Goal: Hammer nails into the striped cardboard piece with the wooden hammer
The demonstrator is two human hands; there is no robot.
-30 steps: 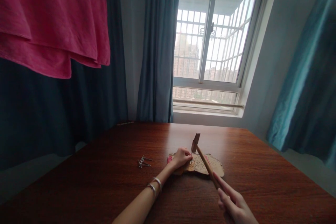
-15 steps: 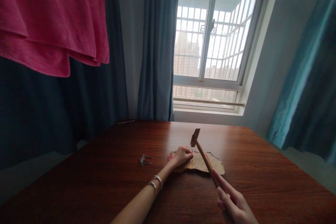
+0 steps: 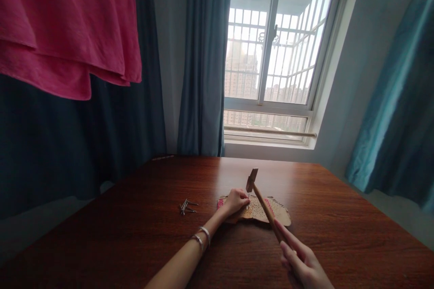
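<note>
My right hand (image 3: 301, 257) is wrapped round the wooden handle of a hammer (image 3: 262, 203). The hammer's head is up at the far end, just above the fingertips of my left hand (image 3: 236, 202). Those fingers pinch a thin upright nail (image 3: 248, 196) over a flat piece of cardboard (image 3: 280, 212). Many small holes and patches of pink and orange mark the cardboard, and its edges are ragged. My left hand and wrist cover part of its left side. Left of that hand, a small pile of loose nails (image 3: 186, 207) lies on the table.
The brown wooden table (image 3: 118, 239) reaches back to a barred window (image 3: 267, 63). A pink towel (image 3: 71, 27) hangs at the upper left, before dark blue curtains (image 3: 203, 63). Another blue curtain (image 3: 383, 99) hangs on the right.
The hammer's head has dropped slightly, closer to the nail. My left hand stays in the same place, still pinching the nail.
</note>
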